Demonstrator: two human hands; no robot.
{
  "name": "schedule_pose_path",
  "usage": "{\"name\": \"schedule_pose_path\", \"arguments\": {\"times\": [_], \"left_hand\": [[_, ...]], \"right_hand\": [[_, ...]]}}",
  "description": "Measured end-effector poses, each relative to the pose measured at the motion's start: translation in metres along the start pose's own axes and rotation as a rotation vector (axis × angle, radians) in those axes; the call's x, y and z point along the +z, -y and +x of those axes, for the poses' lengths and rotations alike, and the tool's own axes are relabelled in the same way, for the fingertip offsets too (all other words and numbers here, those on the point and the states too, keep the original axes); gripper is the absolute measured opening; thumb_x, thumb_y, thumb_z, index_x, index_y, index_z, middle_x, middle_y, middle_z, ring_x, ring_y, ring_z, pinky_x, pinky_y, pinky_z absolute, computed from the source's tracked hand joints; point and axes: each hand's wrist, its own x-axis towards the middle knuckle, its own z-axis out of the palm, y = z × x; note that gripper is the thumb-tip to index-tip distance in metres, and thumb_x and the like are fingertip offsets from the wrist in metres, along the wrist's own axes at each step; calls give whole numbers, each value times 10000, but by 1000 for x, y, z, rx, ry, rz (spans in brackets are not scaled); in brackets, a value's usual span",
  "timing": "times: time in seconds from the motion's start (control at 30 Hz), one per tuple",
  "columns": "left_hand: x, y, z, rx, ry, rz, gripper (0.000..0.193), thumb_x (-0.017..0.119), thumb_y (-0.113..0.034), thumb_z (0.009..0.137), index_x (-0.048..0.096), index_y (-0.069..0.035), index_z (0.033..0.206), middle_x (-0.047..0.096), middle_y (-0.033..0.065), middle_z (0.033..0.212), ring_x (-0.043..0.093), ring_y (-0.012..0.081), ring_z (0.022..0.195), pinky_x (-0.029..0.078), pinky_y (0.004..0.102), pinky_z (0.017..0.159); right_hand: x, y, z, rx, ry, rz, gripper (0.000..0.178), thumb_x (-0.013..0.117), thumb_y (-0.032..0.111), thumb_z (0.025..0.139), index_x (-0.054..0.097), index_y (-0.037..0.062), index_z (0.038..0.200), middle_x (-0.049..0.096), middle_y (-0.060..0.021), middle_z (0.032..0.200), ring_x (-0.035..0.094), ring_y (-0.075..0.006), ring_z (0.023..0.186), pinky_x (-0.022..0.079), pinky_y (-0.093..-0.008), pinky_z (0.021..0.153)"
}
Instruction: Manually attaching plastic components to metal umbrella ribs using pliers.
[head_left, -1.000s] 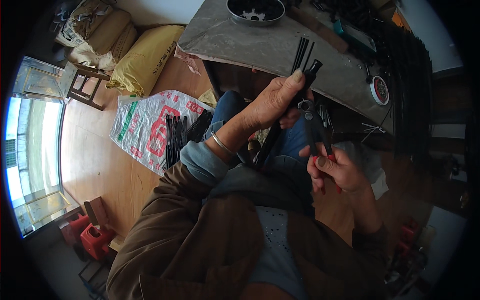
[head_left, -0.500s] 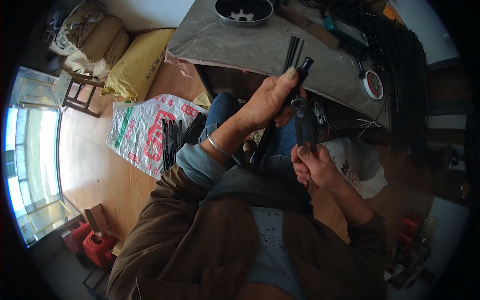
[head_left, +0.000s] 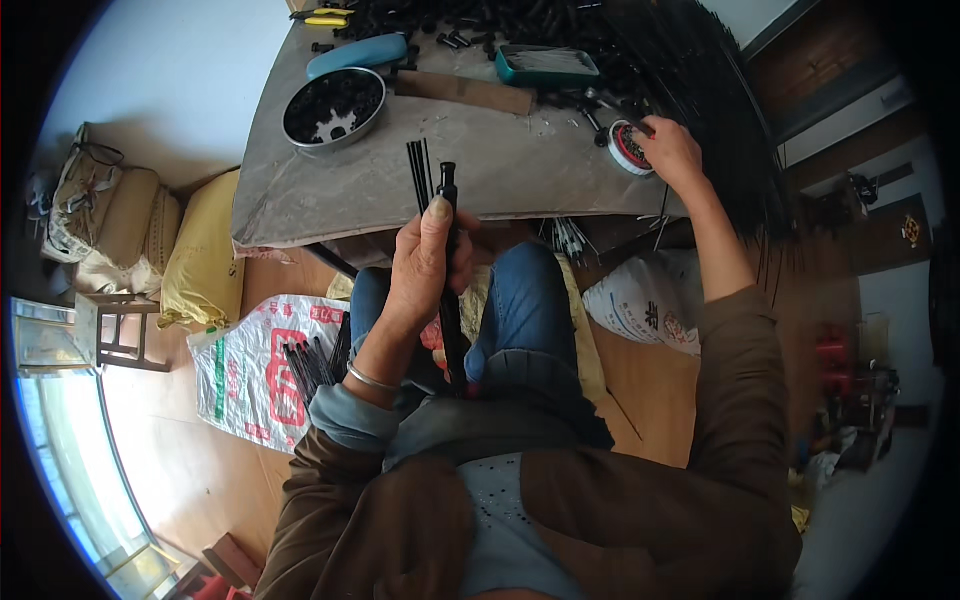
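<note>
Jutting up out of the left hand, thin black rods.

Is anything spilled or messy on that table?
Nothing looks broken, but it's rather messy: black pieces lie strewn along the far side of the grey table, outside the metal bowl, and tiny light bits are scattered left of the round tin. They look odd lying loose, though I can't tell whether anything spilled.
</note>
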Motion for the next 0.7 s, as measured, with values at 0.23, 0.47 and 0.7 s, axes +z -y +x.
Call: {"name": "schedule_pose_path", "arguments": {"times": [0.23, 0.47, 0.7], "left_hand": [[1, 1, 3, 9, -5, 5, 514, 387, -496, 987, 550, -12, 928, 432, 2, 583, 380, 77, 425, 346, 229, 408], [6, 0, 5, 35, -1, 58, 523, 403, -511, 976, 543, -8, 944, 444, 0, 589, 396, 76, 427, 347, 226, 405], [22, -15, -5, 107, 28, 86, 500, 413, -488, 981, 547, -7, 962, 453, 1, 600, 409, 75, 441, 349, 217, 412]], "right_hand": [[2, 15, 11, 18, 91, -97, 293, 603, 333, 855, 668, 113, 1038, 669, -145, 1003, 622, -345, 972, 490, -429, 808], [-2, 0, 17, -18, -33, -28, 314, 593, 326, 849, 674, 83, 1032, 673, -155, 971, 625, -354, 952, 494, -432, 804], [-10, -11, 4, 49, 101, 577, 260, 629, 265, 853, 656, 19, 933, 628, -89, 759, 597, -201, 692, 463, -334, 628]]}}
